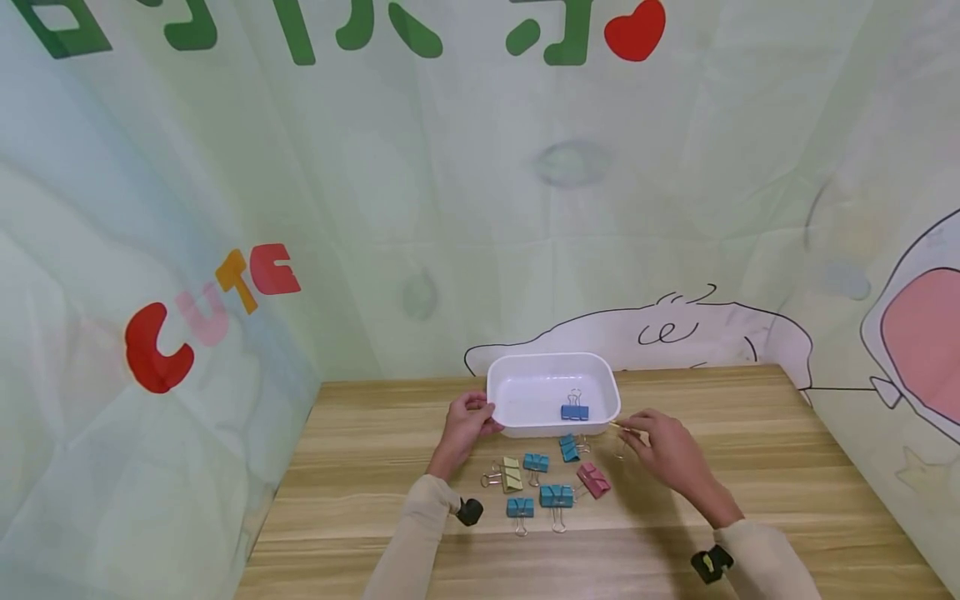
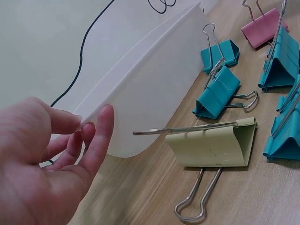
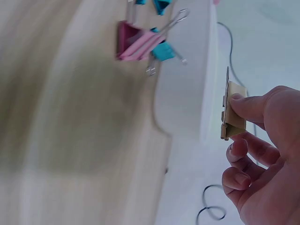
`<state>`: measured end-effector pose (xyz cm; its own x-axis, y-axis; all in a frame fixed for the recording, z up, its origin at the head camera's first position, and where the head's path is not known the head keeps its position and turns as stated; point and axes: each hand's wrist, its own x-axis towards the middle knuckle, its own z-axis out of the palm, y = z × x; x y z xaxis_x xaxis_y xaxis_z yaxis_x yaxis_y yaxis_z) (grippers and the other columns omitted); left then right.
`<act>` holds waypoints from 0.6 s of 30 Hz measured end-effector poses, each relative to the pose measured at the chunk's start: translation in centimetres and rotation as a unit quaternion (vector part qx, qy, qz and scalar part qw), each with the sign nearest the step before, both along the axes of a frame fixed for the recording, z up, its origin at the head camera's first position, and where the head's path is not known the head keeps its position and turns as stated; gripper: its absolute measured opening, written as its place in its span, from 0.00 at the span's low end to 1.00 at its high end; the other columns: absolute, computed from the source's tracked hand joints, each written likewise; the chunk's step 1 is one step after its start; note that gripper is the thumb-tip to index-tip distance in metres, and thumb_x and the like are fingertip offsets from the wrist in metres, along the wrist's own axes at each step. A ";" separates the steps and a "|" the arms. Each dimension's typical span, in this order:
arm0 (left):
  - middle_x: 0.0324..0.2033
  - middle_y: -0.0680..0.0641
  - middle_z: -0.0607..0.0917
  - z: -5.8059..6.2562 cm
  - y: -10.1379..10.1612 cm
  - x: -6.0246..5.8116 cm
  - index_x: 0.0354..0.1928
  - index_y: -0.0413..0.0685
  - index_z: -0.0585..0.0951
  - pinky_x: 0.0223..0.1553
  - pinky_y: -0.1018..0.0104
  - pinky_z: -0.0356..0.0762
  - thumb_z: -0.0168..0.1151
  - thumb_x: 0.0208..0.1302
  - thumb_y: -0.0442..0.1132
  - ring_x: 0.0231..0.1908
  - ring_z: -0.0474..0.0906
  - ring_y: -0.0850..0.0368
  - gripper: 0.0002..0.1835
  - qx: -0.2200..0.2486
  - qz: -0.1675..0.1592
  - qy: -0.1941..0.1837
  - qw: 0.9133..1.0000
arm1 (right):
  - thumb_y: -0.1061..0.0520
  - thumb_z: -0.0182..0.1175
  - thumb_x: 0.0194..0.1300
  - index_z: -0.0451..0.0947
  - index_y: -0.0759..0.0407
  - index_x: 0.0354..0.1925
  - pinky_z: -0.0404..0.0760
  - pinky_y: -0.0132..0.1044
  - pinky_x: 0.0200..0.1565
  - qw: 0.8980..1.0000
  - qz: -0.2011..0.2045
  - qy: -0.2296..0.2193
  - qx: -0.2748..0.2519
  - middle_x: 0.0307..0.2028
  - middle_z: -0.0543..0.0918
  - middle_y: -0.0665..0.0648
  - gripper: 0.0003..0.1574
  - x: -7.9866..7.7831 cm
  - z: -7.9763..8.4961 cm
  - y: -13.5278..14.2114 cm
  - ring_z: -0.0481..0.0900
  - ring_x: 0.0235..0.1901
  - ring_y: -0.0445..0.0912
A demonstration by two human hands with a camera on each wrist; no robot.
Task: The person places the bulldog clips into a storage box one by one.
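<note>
Filling the white tray (image 1: 525, 396) by the tabletop's (image 1: 360, 467) far edge seems the step: left hand (image 1: 463, 423) fingers pinch its rim, right hand (image 1: 663, 446) fingers pinch a tan clip (image 3: 233, 118) beside it, likely needing lifting in.

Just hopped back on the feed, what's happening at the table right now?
A person is handling binder clips around a white tray. The left hand pinches the tray's rim at its left end, while the right hand holds a tan clip by the near right corner. One blue clip lies in the tray. Four teal clips, a pale yellow clip and a pink clip lie on the table in front of it.
</note>
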<state>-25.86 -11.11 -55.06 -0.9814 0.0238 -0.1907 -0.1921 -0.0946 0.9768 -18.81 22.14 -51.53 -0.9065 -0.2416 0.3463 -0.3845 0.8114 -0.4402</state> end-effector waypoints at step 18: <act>0.47 0.38 0.74 -0.2 -0.2 0.0 0.63 0.25 0.69 0.46 0.58 0.92 0.58 0.76 0.29 0.39 0.83 0.45 0.20 -0.004 -0.003 0.001 1.000 | 0.56 0.71 0.68 0.90 0.59 0.48 0.85 0.41 0.33 0.999 0.036 -0.013 0.014 0.40 0.87 0.56 0.12 -3.8 3.0 -6.4 0.83 0.36 0.51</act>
